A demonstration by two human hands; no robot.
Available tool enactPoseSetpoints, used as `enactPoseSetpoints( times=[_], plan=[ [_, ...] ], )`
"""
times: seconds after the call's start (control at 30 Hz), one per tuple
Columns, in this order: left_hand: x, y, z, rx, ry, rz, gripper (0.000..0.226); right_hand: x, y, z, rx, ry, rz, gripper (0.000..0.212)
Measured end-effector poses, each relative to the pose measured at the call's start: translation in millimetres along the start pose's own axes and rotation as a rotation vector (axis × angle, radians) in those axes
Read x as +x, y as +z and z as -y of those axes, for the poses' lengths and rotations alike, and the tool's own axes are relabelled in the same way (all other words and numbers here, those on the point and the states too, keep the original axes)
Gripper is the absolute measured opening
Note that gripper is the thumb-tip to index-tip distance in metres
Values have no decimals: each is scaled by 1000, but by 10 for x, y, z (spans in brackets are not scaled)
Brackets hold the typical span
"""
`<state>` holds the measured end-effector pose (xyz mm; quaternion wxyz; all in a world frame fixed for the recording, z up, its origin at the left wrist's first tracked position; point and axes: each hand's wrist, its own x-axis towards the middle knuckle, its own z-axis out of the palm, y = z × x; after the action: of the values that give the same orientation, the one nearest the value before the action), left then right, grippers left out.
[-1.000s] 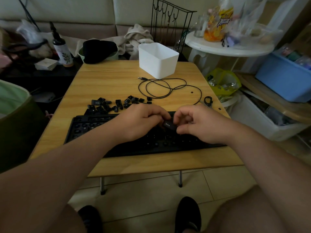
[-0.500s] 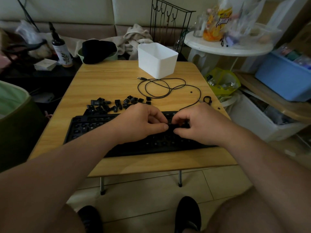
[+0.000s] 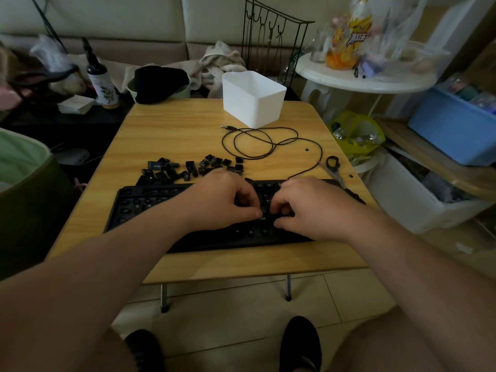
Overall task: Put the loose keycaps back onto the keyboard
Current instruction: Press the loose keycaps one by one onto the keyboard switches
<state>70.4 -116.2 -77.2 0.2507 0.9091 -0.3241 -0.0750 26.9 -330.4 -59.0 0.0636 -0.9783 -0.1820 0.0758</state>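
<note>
A: Both your hands are down on the keyboard [image 3: 150,202], right of its middle. Your left hand [image 3: 222,202] has its fingers curled and its thumb tip on a wide keycap [image 3: 264,216]; your right hand [image 3: 314,208] is curled over the same cap from the right. Between them you're pinching and pressing it.

B: So I just push?

A: I'd say square it first. A wide cap likely needs both ends seated, so press evenly with both hands, straight down, not from one corner. Your fingers hide most of it, so I can't tell if it's level.

B: And the rest?

A: The pile [image 3: 193,167] of loose caps lies on the tabletop [image 3: 174,124], just beyond the keyboard's far edge, left of your hands. Many sockets on the left look bare, so there's plenty to go. Mind the cable [image 3: 257,142] when you reach.
</note>
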Motion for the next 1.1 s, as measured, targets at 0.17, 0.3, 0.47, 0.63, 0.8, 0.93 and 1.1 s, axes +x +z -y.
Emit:
enactPoseSetpoints(
  times=[0.17, 0.3, 0.47, 0.63, 0.8, 0.93, 1.1],
  plan=[
    [12, 40, -25, 25, 10, 5, 14, 13, 16, 19, 67, 24, -25, 9],
    [33, 59, -10, 4, -9, 4, 12, 16, 21, 20, 13, 24, -44, 10],
    [43, 73, -9, -19, -64, 1, 10, 35, 28, 54, -88, 8, -32, 13],
    [63, 67, -25, -22, -142, -6, 11, 59, 35, 53, -105, 5, -21, 15],
    [77, 70, -62, 58, -178, -34, 13, 56, 43, 71, -102, 4, -15, 16],
    [91, 62, -89, 115, -204, -38, 11, 65, 34, 74, -95, 7, 0, 17],
    [69, 51, -75, 33, -244, -43, 13, 36, 16, 99, -73, 22, -15, 13]
  ],
)
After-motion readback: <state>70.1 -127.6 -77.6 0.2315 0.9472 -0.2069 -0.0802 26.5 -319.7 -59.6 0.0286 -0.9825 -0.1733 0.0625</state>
